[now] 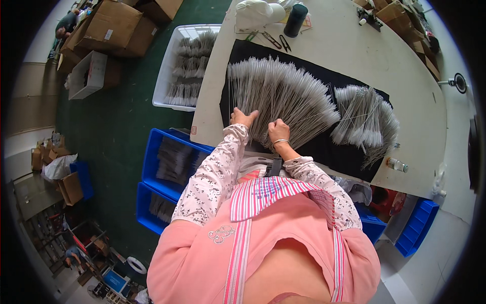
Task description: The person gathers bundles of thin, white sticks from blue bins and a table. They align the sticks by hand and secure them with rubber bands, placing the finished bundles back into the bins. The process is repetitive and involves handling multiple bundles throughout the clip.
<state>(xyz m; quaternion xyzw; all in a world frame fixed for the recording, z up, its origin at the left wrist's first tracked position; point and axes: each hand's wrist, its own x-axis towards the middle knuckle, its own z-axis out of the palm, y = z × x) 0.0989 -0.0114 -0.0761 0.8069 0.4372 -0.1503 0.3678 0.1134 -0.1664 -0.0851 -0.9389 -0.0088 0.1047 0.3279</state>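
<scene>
A wide fan of thin wire brushes (283,86) with white bristle ends lies on a black cloth (349,164) over the table. The bristles point away from me and the wire stems run towards me. At the fan's left near edge, my left hand (244,118) rests against the stems with its thumb and fingers apart. Closer to the middle, my right hand (279,133) is curled closed over the stem ends; what lies between its fingers is hidden. A second pile of wire brushes (362,121) sits to the right, bundles crossing one another.
On the pale table (349,45) are a white cap (258,14), a dark bottle (296,21), scissors (271,40) and a small glass jar (397,164). A white bin (161,83) and a blue bin (152,157), both holding brushes, stand left. Cardboard boxes (111,28) stack at far left.
</scene>
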